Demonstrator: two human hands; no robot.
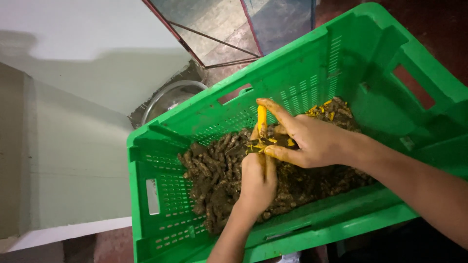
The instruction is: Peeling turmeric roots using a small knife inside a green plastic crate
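Over the middle of my view sits item one: a green plastic crate [312, 78], vented walls, cut-out handles, tilted across the frame.

Item two: a heap of brown, soil-caked turmeric roots [214, 180] covering the crate's floor, thickest toward its left end. A few bright yellow peelings [321, 108] lie on the heap at the far side.

Item three: left hand [257, 182], reaching up from the lower edge of the frame, fingers curled closed around a small dark tool whose kind I cannot tell; only its tip shows near the thumb.

Item four: right hand [307, 139], entering from the right, forearm crossing the crate's near wall. Thumb and fingers pinch a partly peeled turmeric piece [262, 121], its upper end bare orange-yellow and pointing away from me. The fingertips are stained yellow. Both hands meet just above the heap, touching one another.

Item five: a round metal basin [168, 100], beyond the crate's far-left corner, partly hidden by it.

Item six: a pale wall [73, 122] at left, and dark red floor [438, 29] at upper right.
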